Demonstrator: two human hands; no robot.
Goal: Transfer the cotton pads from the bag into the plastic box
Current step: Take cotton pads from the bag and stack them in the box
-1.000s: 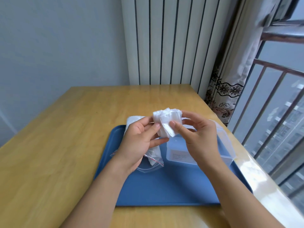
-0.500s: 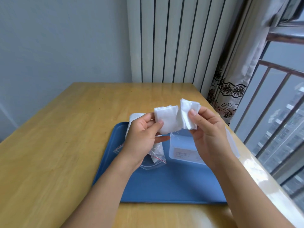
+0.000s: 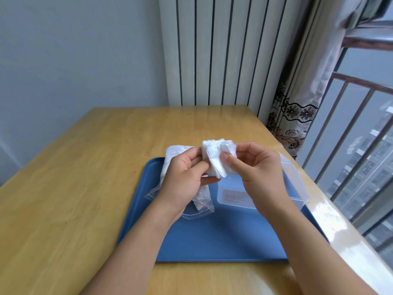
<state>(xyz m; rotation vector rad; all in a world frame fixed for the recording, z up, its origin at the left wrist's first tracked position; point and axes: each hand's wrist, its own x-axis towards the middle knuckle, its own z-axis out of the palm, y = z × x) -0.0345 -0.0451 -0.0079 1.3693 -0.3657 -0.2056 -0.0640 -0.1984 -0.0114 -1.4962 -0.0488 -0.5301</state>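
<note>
Both hands, left hand (image 3: 184,177) and right hand (image 3: 258,167), pinch the cotton pads (image 3: 219,159) mid-frame, above the plastic box (image 3: 295,184), likely to drop in.

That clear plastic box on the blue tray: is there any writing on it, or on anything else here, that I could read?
Pale label on the clear plastic box: a few lines of small print, too blurred to read.
Clear zip bag with a red seal line: no print visible.
White cotton pads: blank.
Blue plastic tray: blank.
</note>
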